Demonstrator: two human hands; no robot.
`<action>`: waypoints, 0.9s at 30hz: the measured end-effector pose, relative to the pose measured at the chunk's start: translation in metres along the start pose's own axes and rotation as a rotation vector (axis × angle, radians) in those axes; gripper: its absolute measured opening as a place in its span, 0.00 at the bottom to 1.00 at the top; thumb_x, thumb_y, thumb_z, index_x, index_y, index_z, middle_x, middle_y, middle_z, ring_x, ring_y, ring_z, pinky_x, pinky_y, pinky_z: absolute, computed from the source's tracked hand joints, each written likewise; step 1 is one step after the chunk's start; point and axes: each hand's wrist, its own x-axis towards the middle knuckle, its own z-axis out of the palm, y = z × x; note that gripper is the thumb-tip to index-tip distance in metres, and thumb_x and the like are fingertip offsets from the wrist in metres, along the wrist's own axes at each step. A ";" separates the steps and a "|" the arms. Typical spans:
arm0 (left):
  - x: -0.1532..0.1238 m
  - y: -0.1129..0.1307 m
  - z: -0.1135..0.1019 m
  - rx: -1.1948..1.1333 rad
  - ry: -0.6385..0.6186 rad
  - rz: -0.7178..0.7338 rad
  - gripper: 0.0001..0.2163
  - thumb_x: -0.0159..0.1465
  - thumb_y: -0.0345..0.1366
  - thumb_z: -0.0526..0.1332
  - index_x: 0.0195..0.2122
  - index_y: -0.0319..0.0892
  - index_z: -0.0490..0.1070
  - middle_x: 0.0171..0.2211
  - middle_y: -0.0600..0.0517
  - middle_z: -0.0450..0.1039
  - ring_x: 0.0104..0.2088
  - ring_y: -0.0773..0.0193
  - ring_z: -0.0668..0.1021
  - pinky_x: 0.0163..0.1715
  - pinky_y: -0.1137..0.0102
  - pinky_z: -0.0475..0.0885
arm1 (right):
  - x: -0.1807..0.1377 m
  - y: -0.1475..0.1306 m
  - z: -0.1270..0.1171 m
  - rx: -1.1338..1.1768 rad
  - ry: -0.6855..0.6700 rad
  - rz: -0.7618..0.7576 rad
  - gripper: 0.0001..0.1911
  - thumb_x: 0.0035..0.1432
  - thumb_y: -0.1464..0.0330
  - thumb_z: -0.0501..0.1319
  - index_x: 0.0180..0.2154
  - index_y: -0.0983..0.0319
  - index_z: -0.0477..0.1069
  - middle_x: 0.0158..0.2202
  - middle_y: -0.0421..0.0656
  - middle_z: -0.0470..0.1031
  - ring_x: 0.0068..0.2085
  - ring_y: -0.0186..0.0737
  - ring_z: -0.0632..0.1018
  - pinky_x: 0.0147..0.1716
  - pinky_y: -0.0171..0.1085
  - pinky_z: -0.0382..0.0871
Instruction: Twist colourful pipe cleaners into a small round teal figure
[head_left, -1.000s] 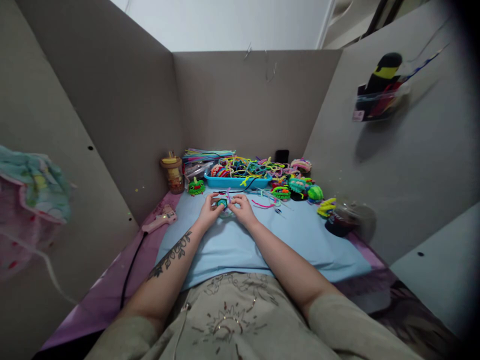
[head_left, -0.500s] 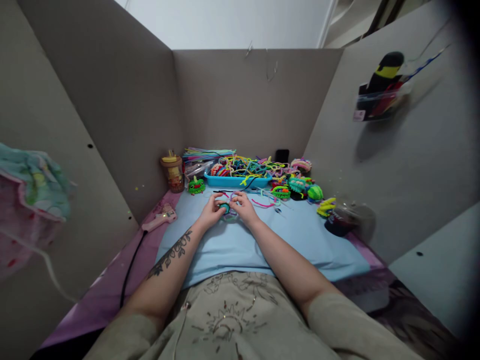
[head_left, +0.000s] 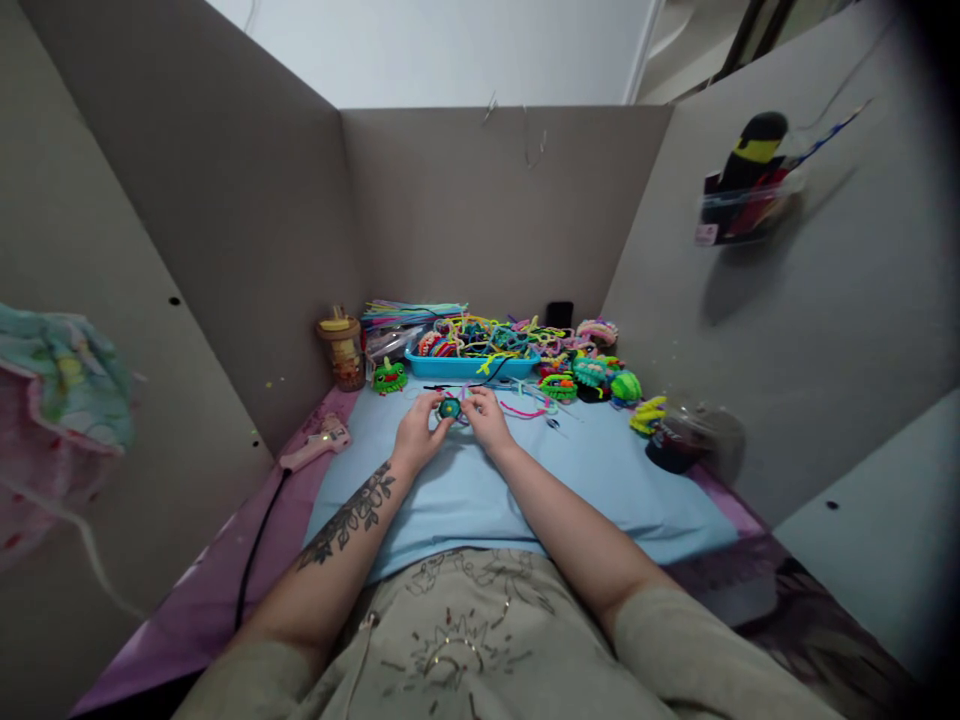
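The left hand (head_left: 417,436) and the right hand (head_left: 487,420) meet over a pale blue mat (head_left: 600,480), and between their fingertips sits a small round teal coil (head_left: 450,408) of fuzzy wire; both hands are closed on it, the left from one side, the right from the other, with a lilac strand trailing off by the right fingers; how the coil is wound is too small to tell. Just behind the coil lies a blue tray (head_left: 469,366) heaped with bright pipe cleaners; left of the tray stands a small green figure (head_left: 390,377), and further left a yellow-lidded cup (head_left: 343,348) against the grey partition; right of the tray a cluster of finished green and pink pieces (head_left: 592,375) rests on the mat; left of the mat, on the purple cover, lies a pink glue gun (head_left: 319,443) with its black cord running toward the person.
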 end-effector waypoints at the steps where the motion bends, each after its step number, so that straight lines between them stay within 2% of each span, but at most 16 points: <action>1: 0.000 0.002 0.000 0.073 -0.018 0.044 0.17 0.56 0.35 0.61 0.46 0.43 0.65 0.48 0.46 0.68 0.48 0.58 0.72 0.49 0.61 0.66 | 0.000 0.000 0.001 0.011 0.016 0.001 0.12 0.53 0.60 0.58 0.27 0.62 0.72 0.45 0.47 0.64 0.50 0.43 0.68 0.52 0.42 0.59; 4: -0.001 0.005 0.002 0.232 -0.067 0.108 0.15 0.58 0.34 0.59 0.46 0.43 0.64 0.49 0.45 0.68 0.51 0.57 0.70 0.50 0.60 0.67 | -0.002 -0.003 0.003 0.021 0.013 0.001 0.14 0.53 0.58 0.58 0.26 0.62 0.71 0.42 0.47 0.65 0.49 0.43 0.68 0.50 0.41 0.61; 8: -0.003 0.003 0.005 0.244 -0.102 0.138 0.14 0.59 0.31 0.56 0.47 0.42 0.63 0.52 0.44 0.67 0.52 0.59 0.70 0.51 0.61 0.67 | -0.005 -0.010 0.003 0.001 0.016 -0.023 0.13 0.52 0.59 0.58 0.24 0.61 0.70 0.37 0.45 0.66 0.48 0.44 0.68 0.49 0.42 0.61; 11: -0.003 0.000 0.006 0.195 -0.153 0.117 0.15 0.60 0.31 0.55 0.48 0.43 0.63 0.52 0.45 0.67 0.51 0.60 0.71 0.50 0.62 0.68 | -0.006 -0.015 0.002 0.006 -0.016 -0.044 0.12 0.52 0.60 0.58 0.24 0.61 0.69 0.34 0.44 0.68 0.42 0.41 0.70 0.45 0.40 0.64; 14: -0.003 -0.004 0.006 0.158 -0.152 0.062 0.14 0.60 0.32 0.55 0.48 0.42 0.63 0.52 0.45 0.67 0.49 0.61 0.73 0.48 0.63 0.70 | -0.008 -0.018 0.002 0.057 -0.089 -0.001 0.08 0.52 0.63 0.56 0.29 0.61 0.69 0.32 0.41 0.70 0.35 0.38 0.71 0.39 0.38 0.66; 17: -0.003 -0.008 0.006 0.138 -0.129 0.024 0.15 0.60 0.33 0.56 0.49 0.42 0.62 0.52 0.45 0.66 0.48 0.62 0.73 0.46 0.64 0.71 | -0.009 -0.019 0.003 0.099 -0.152 0.026 0.10 0.49 0.69 0.56 0.36 0.61 0.69 0.34 0.40 0.73 0.34 0.37 0.72 0.38 0.36 0.67; 19: -0.003 -0.009 0.006 0.134 -0.126 0.000 0.18 0.59 0.33 0.56 0.51 0.42 0.61 0.51 0.45 0.67 0.47 0.61 0.73 0.45 0.65 0.72 | -0.010 -0.019 0.004 0.091 -0.163 0.007 0.12 0.48 0.71 0.55 0.37 0.60 0.69 0.35 0.39 0.73 0.36 0.37 0.73 0.40 0.36 0.67; 23: -0.003 -0.009 0.007 0.115 -0.121 -0.073 0.22 0.57 0.31 0.58 0.53 0.43 0.58 0.49 0.45 0.68 0.44 0.61 0.75 0.42 0.65 0.73 | -0.010 -0.019 0.004 0.105 -0.151 0.020 0.12 0.47 0.71 0.55 0.37 0.61 0.69 0.36 0.41 0.73 0.38 0.38 0.73 0.41 0.37 0.67; 27: -0.003 -0.007 0.007 0.081 -0.108 -0.123 0.23 0.56 0.30 0.59 0.53 0.44 0.57 0.49 0.45 0.69 0.44 0.60 0.76 0.41 0.65 0.73 | -0.011 -0.020 0.003 0.109 -0.175 0.041 0.18 0.45 0.72 0.57 0.42 0.60 0.66 0.40 0.41 0.72 0.35 0.35 0.73 0.40 0.37 0.67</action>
